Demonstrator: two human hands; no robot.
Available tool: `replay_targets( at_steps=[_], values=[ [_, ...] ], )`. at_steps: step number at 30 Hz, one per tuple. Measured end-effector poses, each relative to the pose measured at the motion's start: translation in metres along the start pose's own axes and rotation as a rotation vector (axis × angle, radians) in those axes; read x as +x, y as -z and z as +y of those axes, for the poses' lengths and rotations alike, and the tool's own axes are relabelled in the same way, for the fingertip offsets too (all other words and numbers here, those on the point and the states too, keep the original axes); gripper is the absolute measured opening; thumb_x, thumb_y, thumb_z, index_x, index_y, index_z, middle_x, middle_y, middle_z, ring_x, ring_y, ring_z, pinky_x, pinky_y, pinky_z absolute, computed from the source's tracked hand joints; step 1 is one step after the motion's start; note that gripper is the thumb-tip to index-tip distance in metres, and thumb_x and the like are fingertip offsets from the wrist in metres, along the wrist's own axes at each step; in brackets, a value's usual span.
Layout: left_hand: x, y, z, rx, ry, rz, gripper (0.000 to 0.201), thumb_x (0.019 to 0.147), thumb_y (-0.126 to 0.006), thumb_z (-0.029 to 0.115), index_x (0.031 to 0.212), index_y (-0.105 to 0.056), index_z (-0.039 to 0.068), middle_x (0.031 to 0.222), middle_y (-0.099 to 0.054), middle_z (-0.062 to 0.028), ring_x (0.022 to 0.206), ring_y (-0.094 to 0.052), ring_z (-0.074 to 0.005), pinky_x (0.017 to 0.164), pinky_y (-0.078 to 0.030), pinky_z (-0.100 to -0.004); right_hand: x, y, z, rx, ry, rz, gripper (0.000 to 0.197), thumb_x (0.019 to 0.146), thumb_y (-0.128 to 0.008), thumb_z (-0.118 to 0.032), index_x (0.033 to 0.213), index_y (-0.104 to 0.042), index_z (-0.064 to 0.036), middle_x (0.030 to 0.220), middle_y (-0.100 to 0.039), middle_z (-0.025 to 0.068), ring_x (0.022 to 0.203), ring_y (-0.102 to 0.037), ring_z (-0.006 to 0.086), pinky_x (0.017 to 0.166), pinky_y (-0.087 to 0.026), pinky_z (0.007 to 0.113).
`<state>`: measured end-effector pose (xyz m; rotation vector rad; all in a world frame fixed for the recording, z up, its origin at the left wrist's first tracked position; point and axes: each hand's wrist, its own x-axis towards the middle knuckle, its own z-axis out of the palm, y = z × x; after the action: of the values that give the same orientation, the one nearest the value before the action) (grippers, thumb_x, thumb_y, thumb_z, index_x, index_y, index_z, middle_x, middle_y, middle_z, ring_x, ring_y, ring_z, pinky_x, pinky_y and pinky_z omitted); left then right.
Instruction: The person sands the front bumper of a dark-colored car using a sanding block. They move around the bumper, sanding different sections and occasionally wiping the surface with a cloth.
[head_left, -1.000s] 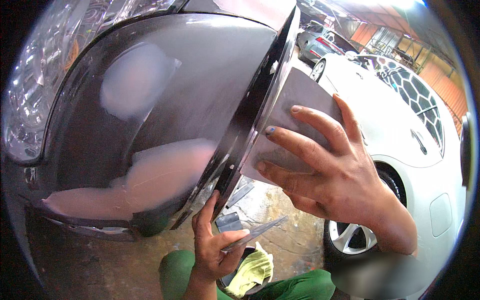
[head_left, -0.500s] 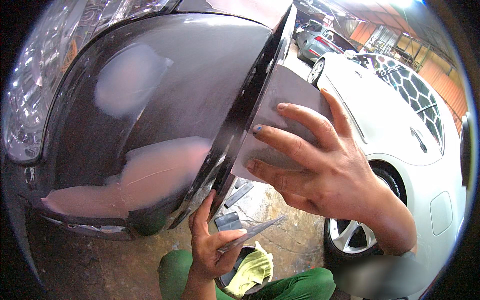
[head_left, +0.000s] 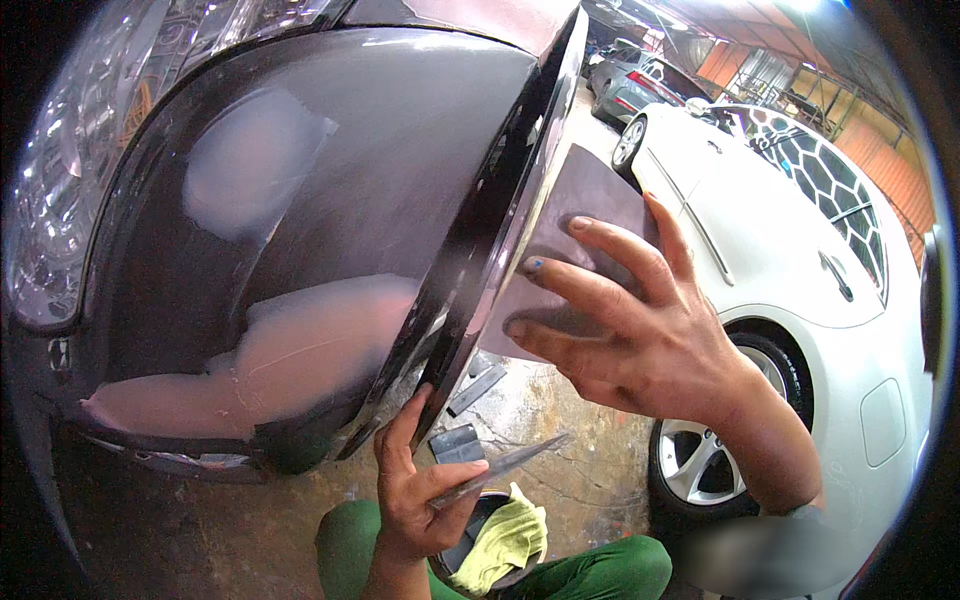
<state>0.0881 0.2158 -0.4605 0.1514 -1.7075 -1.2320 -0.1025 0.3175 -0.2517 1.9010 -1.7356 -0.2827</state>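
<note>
At centre right of the frame the right hand [head_left: 640, 330], fingers spread, presses a grey spreader sheet [head_left: 575, 215] flat against the dark bumper's [head_left: 400, 150] edge, while at lower centre the left hand [head_left: 415, 495] pinches a thin putty blade [head_left: 510, 465].

White car [head_left: 800, 260], yellow cloth [head_left: 505, 540], grey car [head_left: 640, 85] behind.

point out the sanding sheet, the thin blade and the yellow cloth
sanding sheet [head_left: 585, 205], head view, bare upper part above the fingers
thin blade [head_left: 515, 462], head view, middle of the blade
yellow cloth [head_left: 505, 540], head view, centre fold
</note>
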Motion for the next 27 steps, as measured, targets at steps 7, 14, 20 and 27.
replay_targets(
  at_steps=[7, 14, 20, 27],
  values=[
    [0.001, 0.001, 0.0, -0.019, -0.007, -0.019, 0.018, 0.076, -0.082, 0.016, 0.094, -0.08, 0.017, 0.154, -0.042, -0.0326, 0.14, -0.046, -0.0423, 0.117, -0.03, -0.0457, -0.002, -0.005, 0.003, 0.07, 0.029, 0.06, 0.043, 0.084, -0.076, -0.046, 0.127, -0.069, -0.0461, 0.151, -0.049, -0.0018, 0.143, -0.04, 0.0324, 0.122, -0.018, 0.07],
    [-0.002, 0.001, -0.002, -0.046, 0.011, 0.0, 0.019, 0.075, -0.082, 0.015, 0.094, -0.081, 0.018, 0.154, -0.043, -0.0322, 0.142, -0.043, -0.0417, 0.118, -0.029, -0.0471, -0.007, -0.022, 0.012, 0.113, 0.041, 0.089, 0.044, 0.085, -0.075, -0.044, 0.128, -0.068, -0.0456, 0.152, -0.049, 0.0002, 0.143, -0.041, 0.0341, 0.122, -0.018, 0.07],
    [0.0, 0.003, -0.001, -0.022, 0.0, -0.014, 0.019, 0.074, -0.082, 0.014, 0.093, -0.081, 0.016, 0.153, -0.043, -0.0326, 0.141, -0.045, -0.0426, 0.119, -0.028, -0.0474, -0.005, -0.024, 0.016, 0.16, 0.048, 0.139, 0.043, 0.086, -0.075, -0.045, 0.128, -0.068, -0.0445, 0.153, -0.048, 0.0014, 0.144, -0.04, 0.0359, 0.122, -0.018, 0.07],
    [0.001, 0.001, 0.0, -0.061, 0.004, -0.004, 0.019, 0.074, -0.082, 0.013, 0.092, -0.081, 0.015, 0.153, -0.044, -0.0324, 0.142, -0.045, -0.0423, 0.12, -0.028, -0.0474, -0.006, -0.044, 0.019, 0.163, 0.07, 0.183, 0.044, 0.084, -0.077, -0.049, 0.127, -0.069, -0.044, 0.153, -0.048, 0.0035, 0.145, -0.036, 0.0375, 0.122, -0.018, 0.071]
  ],
)
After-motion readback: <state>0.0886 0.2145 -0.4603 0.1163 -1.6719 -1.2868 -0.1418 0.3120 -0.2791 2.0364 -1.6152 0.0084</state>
